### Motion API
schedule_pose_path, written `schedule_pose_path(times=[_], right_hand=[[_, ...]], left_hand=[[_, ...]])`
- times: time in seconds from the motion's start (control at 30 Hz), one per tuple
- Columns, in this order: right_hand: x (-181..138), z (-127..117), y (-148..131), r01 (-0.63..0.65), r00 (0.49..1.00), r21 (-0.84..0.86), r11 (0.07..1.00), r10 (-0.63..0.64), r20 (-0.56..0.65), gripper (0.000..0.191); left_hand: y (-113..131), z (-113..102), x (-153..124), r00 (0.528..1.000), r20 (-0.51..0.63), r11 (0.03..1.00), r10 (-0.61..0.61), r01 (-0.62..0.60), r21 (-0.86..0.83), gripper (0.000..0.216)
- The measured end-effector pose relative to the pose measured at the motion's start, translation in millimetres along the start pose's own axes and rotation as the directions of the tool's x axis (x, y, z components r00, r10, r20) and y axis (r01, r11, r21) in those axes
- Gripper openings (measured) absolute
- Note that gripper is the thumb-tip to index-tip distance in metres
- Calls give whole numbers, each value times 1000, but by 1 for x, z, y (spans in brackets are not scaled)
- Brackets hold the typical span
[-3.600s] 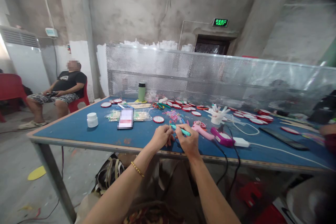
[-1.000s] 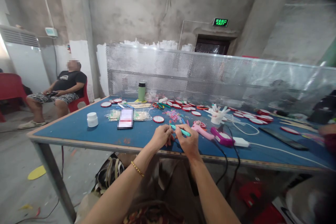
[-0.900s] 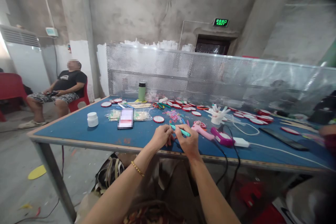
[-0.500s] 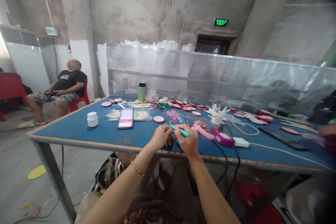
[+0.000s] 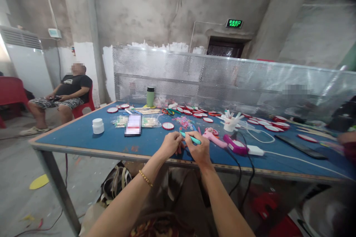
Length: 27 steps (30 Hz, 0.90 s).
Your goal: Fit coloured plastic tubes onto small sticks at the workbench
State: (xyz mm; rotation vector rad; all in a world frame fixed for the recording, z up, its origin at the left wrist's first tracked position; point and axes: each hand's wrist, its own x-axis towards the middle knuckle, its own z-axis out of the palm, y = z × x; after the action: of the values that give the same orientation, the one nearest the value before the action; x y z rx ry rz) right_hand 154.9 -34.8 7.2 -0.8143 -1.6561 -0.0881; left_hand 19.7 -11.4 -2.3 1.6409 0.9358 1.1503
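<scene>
Over the near edge of the blue table (image 5: pixel 69 140), my two hands are close together. My right hand (image 5: pixel 199 149) is closed on a teal pen-like tool (image 5: pixel 191 139), whose tip points left toward my left hand. Curled fingers on my left hand (image 5: pixel 171 144) pinch something small that I cannot make out. A round red-rimmed disc (image 5: pixel 168 126) lies just beyond my hands, beside a scatter of small colourful pieces (image 5: pixel 184 122). To the right of my right hand rests a pink glue gun (image 5: pixel 214 139).
A phone (image 5: pixel 133 125), a white jar (image 5: pixel 98 126) and a green bottle (image 5: pixel 150 97) stand or lie to the left. Rightward are a purple device (image 5: pixel 236 145) with cables, a white cup of sticks (image 5: pixel 229 123) and a black slab (image 5: pixel 300 147). A perforated metal screen (image 5: pixel 172 74) backs the table.
Almost nothing differs. Both hands keep their place, and the teal tool has shifted only very slightly in my right hand.
</scene>
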Motion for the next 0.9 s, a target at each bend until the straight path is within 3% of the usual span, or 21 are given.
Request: schedule_pose_path(times=[0.9], right_hand=[[1, 2, 0, -14, 1000, 19, 1000, 14, -5, 18]], left_hand=[[-3, 0, 1, 1000, 0, 1000, 17, -17, -9, 27]])
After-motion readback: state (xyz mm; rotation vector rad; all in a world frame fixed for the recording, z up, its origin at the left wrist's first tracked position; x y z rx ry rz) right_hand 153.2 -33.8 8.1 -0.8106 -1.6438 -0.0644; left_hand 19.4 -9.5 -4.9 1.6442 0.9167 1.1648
